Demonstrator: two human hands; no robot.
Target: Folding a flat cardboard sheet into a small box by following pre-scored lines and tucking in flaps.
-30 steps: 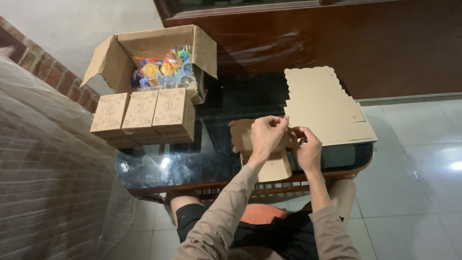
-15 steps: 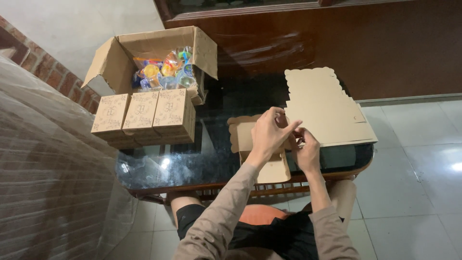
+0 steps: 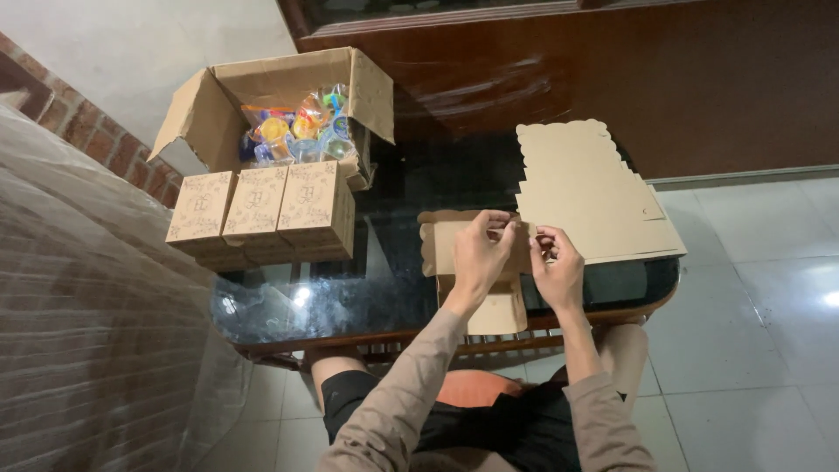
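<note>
Lap: the person sits at the near edge of the bench, knees under it, sleeves reaching forward.
Left hand: its grip is clamped on the upper edge of a flat cardboard blank, fingers curled over the top, thumb behind.
Right hand: just beside the left, its grip pinched together on the right edge of the same blank; what sits between the fingertips is too small to tell.
Cardboard blank: half folded, held at the near edge of the bench, one flap hanging toward the lap, a scalloped edge showing at its left side.
Bench: dark glass top, shiny, with a wooden rim.
Stack of flat cards: lies on the bench just past the right hand, tan, scalloped along its far edge, overhanging the right side.
Small boxes: three folded tan boxes with printed tops, in a row touching one another, on the left of the bench, well apart from the hands.
Open carton: behind the row, flaps up, filled with bright wrapped items.
</note>
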